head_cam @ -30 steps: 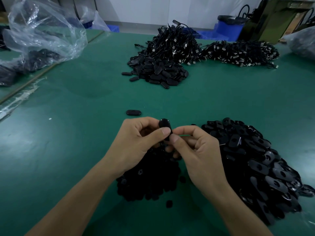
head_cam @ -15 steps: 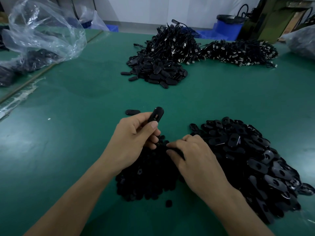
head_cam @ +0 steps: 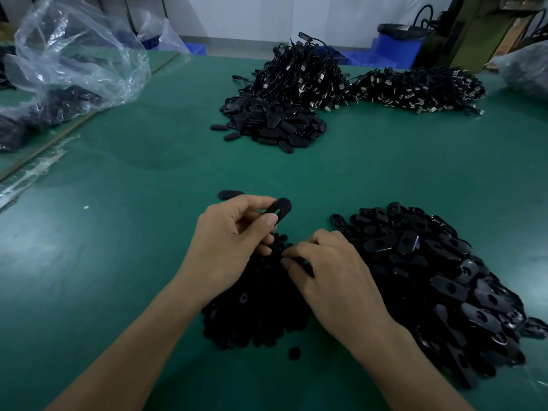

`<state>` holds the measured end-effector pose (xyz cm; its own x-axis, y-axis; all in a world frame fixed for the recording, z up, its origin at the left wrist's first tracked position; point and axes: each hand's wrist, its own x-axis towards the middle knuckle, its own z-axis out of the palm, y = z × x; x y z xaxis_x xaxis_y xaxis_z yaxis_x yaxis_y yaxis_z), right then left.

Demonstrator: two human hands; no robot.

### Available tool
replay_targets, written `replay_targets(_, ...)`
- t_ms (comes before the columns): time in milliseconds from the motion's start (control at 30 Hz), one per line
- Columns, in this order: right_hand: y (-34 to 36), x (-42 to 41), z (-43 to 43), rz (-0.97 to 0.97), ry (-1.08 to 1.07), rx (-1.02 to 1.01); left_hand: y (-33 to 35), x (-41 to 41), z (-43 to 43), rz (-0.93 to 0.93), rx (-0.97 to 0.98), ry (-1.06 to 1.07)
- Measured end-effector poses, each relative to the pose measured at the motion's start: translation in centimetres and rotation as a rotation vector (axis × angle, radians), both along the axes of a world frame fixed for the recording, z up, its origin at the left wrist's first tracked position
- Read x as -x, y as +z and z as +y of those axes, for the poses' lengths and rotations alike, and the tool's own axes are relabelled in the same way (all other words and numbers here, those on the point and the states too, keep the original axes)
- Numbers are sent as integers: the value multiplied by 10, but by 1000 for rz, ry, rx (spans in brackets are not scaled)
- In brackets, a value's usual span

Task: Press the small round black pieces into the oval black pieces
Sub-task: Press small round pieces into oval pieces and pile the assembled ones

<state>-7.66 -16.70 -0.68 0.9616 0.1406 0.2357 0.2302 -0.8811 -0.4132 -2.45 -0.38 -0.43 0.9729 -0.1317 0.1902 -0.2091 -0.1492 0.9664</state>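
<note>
1. The left hand (head_cam: pixel 234 241) is up off the green table (head_cam: pixel 118 232), thumb and forefinger clamped on one oval black piece (head_cam: pixel 277 207).
2. That oval piece pokes out past the fingertips toward one o'clock, its long slot facing up and its far end free in the air. The thumb (head_cam: pixel 268 223) lies along its near edge.
3. The other left fingers are curled in under the palm, just above the heap below.
4. The right hand (head_cam: pixel 335 277) is low, at four o'clock of the left, knuckles up and fingers curled down into the pile of small round black pieces (head_cam: pixel 255 315).
5. Its thumb and forefinger tips are drawn close together at the pile's top. I cannot tell whether a round piece sits between them; it is black on black.
6. One stray round piece (head_cam: pixel 294 353) lies at six o'clock of the pile, just apart from it.
7. The big heap of oval pieces (head_cam: pixel 444 277) spreads at three o'clock of the right hand, touching its wrist side.
8. A lone oval (head_cam: pixel 230 194) rests on the table at eleven o'clock of the left hand.
9. Far off at twelve o'clock sit another oval heap (head_cam: pixel 272 123) and the cable bundles (head_cam: pixel 311 75).
</note>
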Motion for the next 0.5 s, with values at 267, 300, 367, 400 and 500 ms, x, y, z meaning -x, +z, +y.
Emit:
replay_targets(267, -1, -1, 0, -82, -18, -79, -1, 0, 3, -66, -83, 62)
replay_targets(300, -2, 0, -1, -89, -20, -127, -1, 0, 4, -77, -97, 74)
replay_targets(367, -2, 0, -2, -106, -22, -217, 0, 0, 4, -102, -122, 103)
replay_targets(400, -2, -1, -3, -128, -24, -253, 1, 1, 4, -114, -129, 113)
replay_targets(500, -2, 0, -4, -227, -39, -358, 3, 1, 1, -112, -117, 125)
